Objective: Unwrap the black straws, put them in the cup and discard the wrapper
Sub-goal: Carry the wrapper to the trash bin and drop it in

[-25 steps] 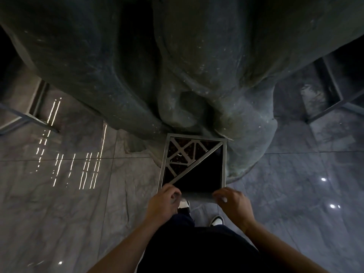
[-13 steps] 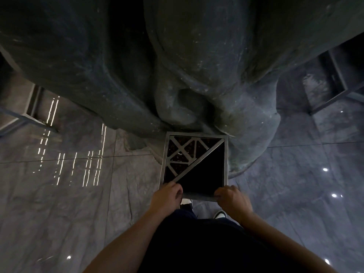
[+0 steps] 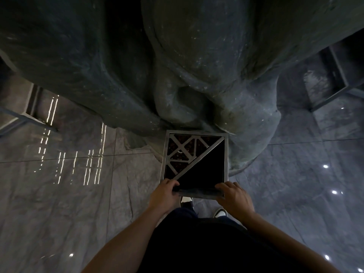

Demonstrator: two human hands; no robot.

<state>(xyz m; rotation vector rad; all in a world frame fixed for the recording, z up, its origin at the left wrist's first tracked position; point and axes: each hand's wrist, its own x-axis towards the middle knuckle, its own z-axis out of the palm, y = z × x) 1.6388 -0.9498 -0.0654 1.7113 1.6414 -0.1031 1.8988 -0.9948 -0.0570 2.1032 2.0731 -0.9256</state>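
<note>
Hands: your left hand and right hand both rest on the near rim of the bin, fingers curled over its edge.
Grip: whether either hand also has hold of a wrapper, you cannot tell; it is too dark.
Bin: square metal-framed top, standing on the floor just beyond your feet; left half a lattice grille, right half a black triangular opening.
Straws, cup, wrapper: none can be made out.
Sculpture: large dark rough mass, far side, touching the bin.
Floor: glossy grey marble with light reflections.
Shoes: white-toed, near the bin.
</note>
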